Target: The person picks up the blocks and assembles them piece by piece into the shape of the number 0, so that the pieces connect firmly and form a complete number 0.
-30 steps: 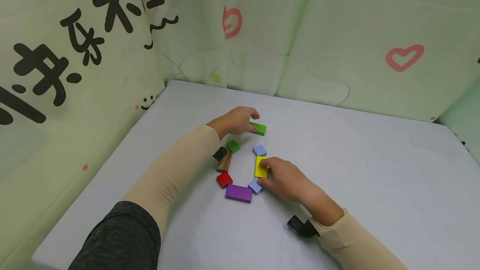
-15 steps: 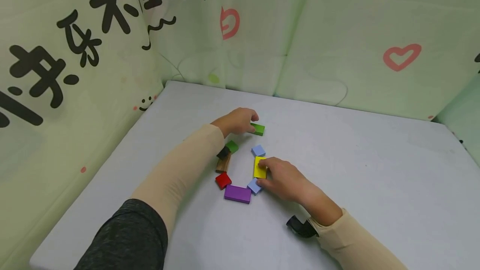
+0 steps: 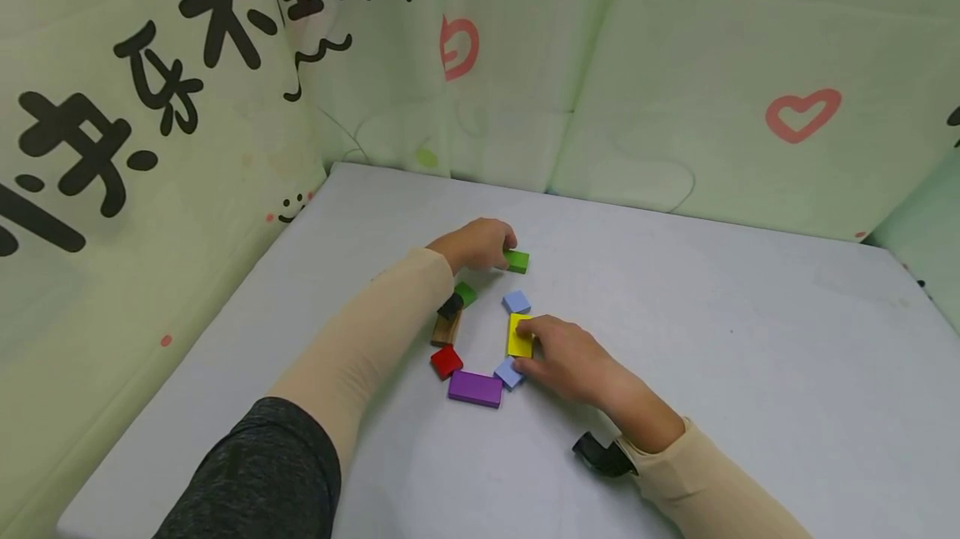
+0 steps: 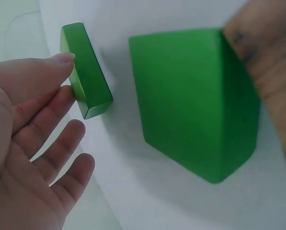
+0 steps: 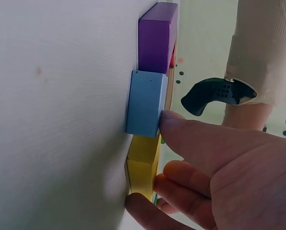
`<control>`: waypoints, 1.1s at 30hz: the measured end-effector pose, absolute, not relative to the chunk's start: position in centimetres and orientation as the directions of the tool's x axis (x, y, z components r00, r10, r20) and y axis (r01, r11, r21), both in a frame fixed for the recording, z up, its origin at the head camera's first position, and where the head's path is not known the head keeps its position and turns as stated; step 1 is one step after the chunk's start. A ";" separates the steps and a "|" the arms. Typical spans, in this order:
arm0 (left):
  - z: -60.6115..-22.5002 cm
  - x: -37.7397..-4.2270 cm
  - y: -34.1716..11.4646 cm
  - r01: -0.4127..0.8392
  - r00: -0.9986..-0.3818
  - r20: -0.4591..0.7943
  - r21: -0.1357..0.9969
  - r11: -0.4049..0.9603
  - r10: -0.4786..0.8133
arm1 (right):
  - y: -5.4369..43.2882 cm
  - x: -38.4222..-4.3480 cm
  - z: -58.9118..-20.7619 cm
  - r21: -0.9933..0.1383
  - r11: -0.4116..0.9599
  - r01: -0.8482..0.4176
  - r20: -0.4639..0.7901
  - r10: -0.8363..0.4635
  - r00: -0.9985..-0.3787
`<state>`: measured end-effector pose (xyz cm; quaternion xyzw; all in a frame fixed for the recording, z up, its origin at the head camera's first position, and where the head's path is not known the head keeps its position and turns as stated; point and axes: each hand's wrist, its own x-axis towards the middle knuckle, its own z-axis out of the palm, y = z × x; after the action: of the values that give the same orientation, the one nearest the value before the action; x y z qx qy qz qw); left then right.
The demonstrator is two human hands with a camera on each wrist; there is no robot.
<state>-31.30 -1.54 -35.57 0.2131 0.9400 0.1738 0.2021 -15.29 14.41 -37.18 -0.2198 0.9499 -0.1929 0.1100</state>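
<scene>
In the head view my left hand (image 3: 480, 244) pinches the left end of a light green rectangular block (image 3: 517, 262) at the far end of the block ring. Thumb and fingertips meet that block (image 4: 92, 72) in the left wrist view, while a darker green block (image 4: 181, 96) looms close to the camera. My right hand (image 3: 566, 356) rests at the ring's right side with loosely bent fingers. Its thumb touches a light blue block (image 5: 145, 103); other fingertips touch a yellow block (image 5: 143, 165). Another light blue block (image 3: 517, 301) lies beyond the yellow one.
A purple block (image 3: 476, 389) lies at the ring's near side, a red block (image 3: 447, 362) at its near left corner. Up the left side, a brown wood-grain block (image 3: 446, 331) is partly hidden by the left wrist camera (image 3: 451, 306). A printed curtain (image 3: 675, 89) hangs behind the white table (image 3: 712, 372).
My left hand has come slightly nearer and its fingers have closed further on the light green block's left end. The right hand stays on the blue and yellow blocks.
</scene>
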 end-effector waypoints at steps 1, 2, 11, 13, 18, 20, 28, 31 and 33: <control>-35.5 -31.3 -1.5 0.333 -0.829 -0.304 0.408 0.850 0.470 | 14.4 -15.3 -37.2 -0.415 0.828 -0.376 -0.122 -0.461 -0.879; -35.5 -31.2 -1.5 0.338 -0.829 -0.299 0.404 0.850 0.472 | 14.4 -15.2 -37.2 -0.415 0.827 -0.378 -0.121 -0.462 -0.878; -35.8 -31.2 -1.3 0.374 -0.829 -0.267 0.388 0.842 0.491 | 14.4 -15.2 -37.3 -0.414 0.831 -0.373 -0.122 -0.456 -0.881; -35.8 -31.2 -1.3 0.367 -0.835 -0.263 0.385 0.846 0.483 | 14.3 -15.2 -37.3 -0.415 0.832 -0.370 -0.124 -0.454 -0.882; -35.9 -31.1 -1.3 0.356 -0.845 -0.252 0.391 0.849 0.471 | 14.3 -15.2 -37.2 -0.416 0.829 -0.375 -0.119 -0.458 -0.881; -35.9 -31.1 -1.2 0.357 -0.846 -0.250 0.391 0.848 0.471 | 14.4 -15.2 -37.2 -0.415 0.827 -0.378 -0.119 -0.461 -0.879; -36.0 -31.2 -1.2 0.357 -0.840 -0.267 0.385 0.851 0.473 | 14.3 -15.2 -37.1 -0.424 0.822 -0.380 -0.118 -0.466 -0.877; -36.1 -31.3 -1.1 0.363 -0.836 -0.276 0.372 0.854 0.475 | 14.3 -15.2 -37.0 -0.424 0.821 -0.384 -0.117 -0.470 -0.875; -36.0 -31.3 -1.0 0.360 -0.834 -0.283 0.371 0.856 0.473 | 14.3 -15.2 -37.0 -0.423 0.822 -0.381 -0.119 -0.467 -0.876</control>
<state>-31.32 -1.03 -36.03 0.2201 0.9454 0.1528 0.1854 -15.23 14.30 -37.00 -0.2237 0.9482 -0.1976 0.1092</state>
